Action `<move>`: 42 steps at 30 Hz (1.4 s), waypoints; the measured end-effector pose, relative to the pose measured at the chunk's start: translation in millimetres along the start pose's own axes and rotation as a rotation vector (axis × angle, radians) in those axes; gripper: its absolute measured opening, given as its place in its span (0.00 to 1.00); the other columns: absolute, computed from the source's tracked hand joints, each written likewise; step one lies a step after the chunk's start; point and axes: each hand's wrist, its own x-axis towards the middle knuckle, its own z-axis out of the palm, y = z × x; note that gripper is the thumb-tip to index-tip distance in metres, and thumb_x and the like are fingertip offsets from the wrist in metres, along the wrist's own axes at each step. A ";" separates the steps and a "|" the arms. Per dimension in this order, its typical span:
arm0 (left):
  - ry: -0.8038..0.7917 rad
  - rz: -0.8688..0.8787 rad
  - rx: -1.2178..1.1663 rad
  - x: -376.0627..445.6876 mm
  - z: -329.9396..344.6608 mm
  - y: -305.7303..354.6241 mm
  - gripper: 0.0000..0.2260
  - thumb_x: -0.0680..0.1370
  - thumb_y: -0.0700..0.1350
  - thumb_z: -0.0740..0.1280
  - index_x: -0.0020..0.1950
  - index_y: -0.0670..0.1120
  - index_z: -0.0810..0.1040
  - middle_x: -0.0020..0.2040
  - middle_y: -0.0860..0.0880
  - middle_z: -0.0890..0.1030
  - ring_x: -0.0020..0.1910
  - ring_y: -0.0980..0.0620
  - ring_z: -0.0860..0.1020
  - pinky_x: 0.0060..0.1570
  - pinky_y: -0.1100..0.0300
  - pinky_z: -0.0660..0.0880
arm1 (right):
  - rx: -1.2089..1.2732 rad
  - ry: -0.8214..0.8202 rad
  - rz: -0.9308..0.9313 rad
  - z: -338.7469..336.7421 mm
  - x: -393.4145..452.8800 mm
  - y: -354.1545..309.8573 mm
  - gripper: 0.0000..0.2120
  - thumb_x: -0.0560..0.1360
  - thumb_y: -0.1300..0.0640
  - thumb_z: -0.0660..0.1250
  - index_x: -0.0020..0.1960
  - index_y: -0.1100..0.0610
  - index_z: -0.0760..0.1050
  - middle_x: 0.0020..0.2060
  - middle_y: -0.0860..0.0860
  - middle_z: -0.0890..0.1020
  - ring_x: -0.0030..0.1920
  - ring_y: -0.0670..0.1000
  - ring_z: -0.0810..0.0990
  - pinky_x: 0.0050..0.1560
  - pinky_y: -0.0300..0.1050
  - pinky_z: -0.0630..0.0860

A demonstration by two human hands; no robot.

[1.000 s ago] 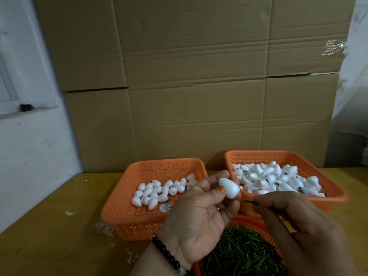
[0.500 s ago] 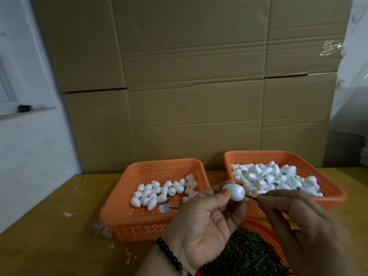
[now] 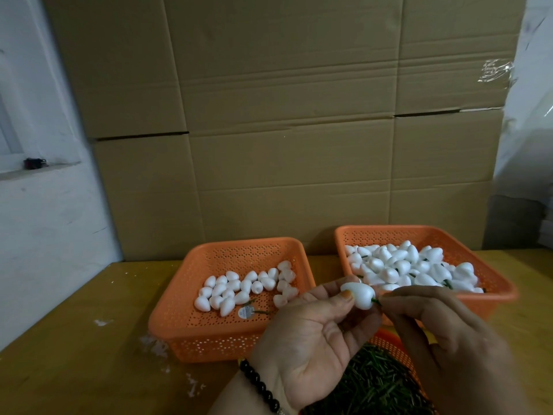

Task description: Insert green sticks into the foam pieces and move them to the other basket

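With my left hand (image 3: 311,333) pinching the foam piece (image 3: 359,295) steady, my right hand (image 3: 443,333) pinches the green stick (image 3: 375,301) and should push it straight along the axis.

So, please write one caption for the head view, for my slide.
Left hand holds a foam piece while right hand pushes in a green stick.

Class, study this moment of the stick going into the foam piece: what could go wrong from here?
1. The green stick is thin, and the right hand pinches it right beside the foam piece; pushed off-axis, it might bend or poke out the side.
2. The left hand holds the foam by fingertips only, so it could slip and drop into the stick basket below.
3. Squeezing harder might dent the soft foam.
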 end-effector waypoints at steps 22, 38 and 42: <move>0.000 0.008 0.026 -0.3 4.6 -5.4 0.15 0.67 0.32 0.66 0.54 0.36 0.77 0.47 0.36 0.83 0.41 0.45 0.84 0.38 0.55 0.82 | 0.012 -0.014 0.008 0.1 0.7 -0.3 0.12 0.74 0.53 0.63 0.41 0.59 0.83 0.41 0.48 0.81 0.46 0.36 0.76 0.50 0.21 0.67; 0.026 0.009 0.021 2.0 4.1 -10.3 0.15 0.67 0.32 0.66 0.53 0.36 0.77 0.48 0.37 0.83 0.41 0.46 0.84 0.37 0.56 0.81 | 0.027 -0.013 0.044 4.6 -0.2 2.6 0.23 0.80 0.45 0.57 0.41 0.58 0.82 0.41 0.45 0.77 0.46 0.34 0.73 0.49 0.19 0.66; 0.016 0.008 0.016 2.8 2.7 -11.1 0.15 0.67 0.32 0.66 0.54 0.36 0.77 0.47 0.37 0.83 0.41 0.46 0.84 0.37 0.56 0.81 | 0.012 0.000 0.047 5.3 -0.9 4.2 0.22 0.79 0.45 0.57 0.42 0.59 0.82 0.41 0.46 0.77 0.45 0.37 0.74 0.50 0.20 0.66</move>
